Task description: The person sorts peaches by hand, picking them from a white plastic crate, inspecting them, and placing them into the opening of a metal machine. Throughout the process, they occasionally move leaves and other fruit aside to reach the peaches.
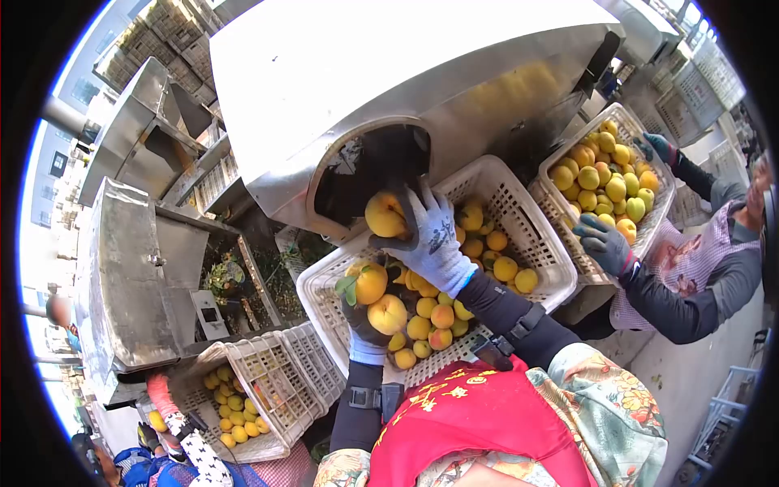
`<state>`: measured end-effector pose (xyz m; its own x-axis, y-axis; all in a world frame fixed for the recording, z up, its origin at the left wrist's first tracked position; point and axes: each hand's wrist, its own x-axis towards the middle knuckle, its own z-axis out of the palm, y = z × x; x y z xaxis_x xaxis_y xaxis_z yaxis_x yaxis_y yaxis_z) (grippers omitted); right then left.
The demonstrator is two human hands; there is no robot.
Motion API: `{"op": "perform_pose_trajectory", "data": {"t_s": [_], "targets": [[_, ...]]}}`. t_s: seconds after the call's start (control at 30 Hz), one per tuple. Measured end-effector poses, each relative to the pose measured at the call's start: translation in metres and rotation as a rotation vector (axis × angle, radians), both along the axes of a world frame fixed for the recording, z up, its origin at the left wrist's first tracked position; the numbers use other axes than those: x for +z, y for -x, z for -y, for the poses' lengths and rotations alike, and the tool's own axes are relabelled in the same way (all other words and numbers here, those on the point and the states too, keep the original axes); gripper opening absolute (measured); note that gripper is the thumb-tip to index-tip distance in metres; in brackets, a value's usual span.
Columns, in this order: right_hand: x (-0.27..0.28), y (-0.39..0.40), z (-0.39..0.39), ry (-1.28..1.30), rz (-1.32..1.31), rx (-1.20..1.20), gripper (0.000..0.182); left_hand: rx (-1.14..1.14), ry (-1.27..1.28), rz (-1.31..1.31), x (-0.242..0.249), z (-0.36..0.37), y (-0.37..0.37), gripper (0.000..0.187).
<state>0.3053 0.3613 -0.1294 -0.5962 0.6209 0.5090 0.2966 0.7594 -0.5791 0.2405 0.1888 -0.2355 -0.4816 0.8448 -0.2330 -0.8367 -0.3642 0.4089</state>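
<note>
My right hand (426, 239), in a grey-blue glove with dark fingers, is closed on a yellow fruit (386, 214) in front of the dark opening (369, 166) of a metal machine. Below and to its left, my left hand (365, 329), gloved too, holds yellow-orange fruits (387, 314) over the left part of a white crate (320, 286); one of them bears a green leaf (347, 288). Most of the left hand's fingers are hidden under the fruits. Many yellow and orange fruits (505, 269) lie in the crate beneath both hands.
At the right a person's gloved hands (604, 243) hold a fruit-filled crate (560, 203). Another person (174, 454) works at the lower left beside a tilted crate (272, 369) of fruit. The machine's metal hood (389, 73) rises ahead; a second metal housing (130, 276) stands left.
</note>
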Motion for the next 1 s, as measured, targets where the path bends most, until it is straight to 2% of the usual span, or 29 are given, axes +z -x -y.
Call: {"op": "perform_pose_trajectory", "data": {"t_s": [0.03,0.07,0.1,0.17,0.23,0.37,0.4,0.43,0.5,0.57,0.6,0.63,0.67,0.7,0.73,0.77,0.83,0.9,0.93,0.97,1.0], "targets": [[-0.006,0.012,-0.003,-0.017,-0.039,-0.024,0.088,0.033,0.01,0.013,-0.003,0.002,0.001,0.099],[-0.011,0.021,-0.004,-0.015,-0.022,-0.06,0.088,0.039,0.053,-0.045,-0.019,0.01,0.005,0.085],[-0.012,0.027,-0.005,-0.017,-0.024,-0.059,0.088,0.04,0.051,-0.047,-0.012,0.01,0.007,0.085],[-0.013,0.037,-0.006,-0.066,0.054,-0.029,0.083,-0.11,-0.097,-0.012,0.001,0.01,0.012,0.085],[-0.011,0.042,-0.005,-0.068,0.077,-0.035,0.083,-0.076,0.001,-0.051,0.005,0.008,0.015,0.088],[0.001,0.053,-0.004,0.01,0.249,-0.067,0.082,-0.109,-0.059,0.01,-0.013,0.016,0.028,0.074],[0.002,0.064,-0.009,0.008,0.291,-0.089,0.082,-0.123,-0.139,0.055,-0.016,0.016,0.03,0.067],[-0.006,0.076,-0.013,0.02,0.304,-0.076,0.082,-0.136,-0.156,0.081,-0.005,0.011,0.03,0.069],[-0.015,0.098,-0.021,-0.261,-0.047,-0.149,0.083,-0.189,-0.261,0.199,0.012,0.002,0.03,0.073],[-0.014,0.086,-0.018,-0.268,-0.02,-0.116,0.079,-0.14,-0.255,0.24,0.005,0.007,0.032,0.075],[-0.003,0.068,-0.015,0.009,-0.126,0.008,0.077,-0.375,-0.462,0.226,0.013,0.002,0.039,0.075],[0.016,0.051,-0.013,0.277,-0.234,0.136,0.074,-0.369,-0.465,0.22,0.011,0.002,0.042,0.075],[0.061,0.027,0.0,0.801,-0.147,0.456,0.075,-0.402,-0.473,0.24,0.007,0.002,0.045,0.074],[0.04,0.014,0.013,0.598,0.026,0.475,0.083,-0.436,-0.478,0.268,0.004,0.003,0.044,0.073],[0.025,0.005,0.029,0.476,0.08,0.505,0.084,-0.131,-0.198,0.199,0.006,0.007,0.039,0.072],[0.018,-0.001,0.038,0.348,0.129,0.534,0.085,-0.121,0.086,0.009,0.029,0.001,0.037,0.073],[0.019,-0.007,0.039,0.305,0.138,0.466,0.088,-0.265,-0.394,0.404,0.016,-0.011,0.041,0.074],[0.02,-0.005,0.03,0.25,0.139,0.391,0.09,-0.147,-0.042,0.14,0.023,-0.023,0.038,0.077],[0.019,-0.002,0.023,0.125,0.108,0.292,0.09,-0.29,-0.198,0.214,0.035,-0.029,0.036,0.08],[0.017,0.0,0.014,0.001,0.08,0.193,0.089,-0.404,-0.271,0.191,0.018,-0.024,0.043,0.082],[0.011,0.006,0.006,-0.053,0.091,0.145,0.088,-0.347,-0.237,0.202,0.005,-0.023,0.04,0.081]]}}
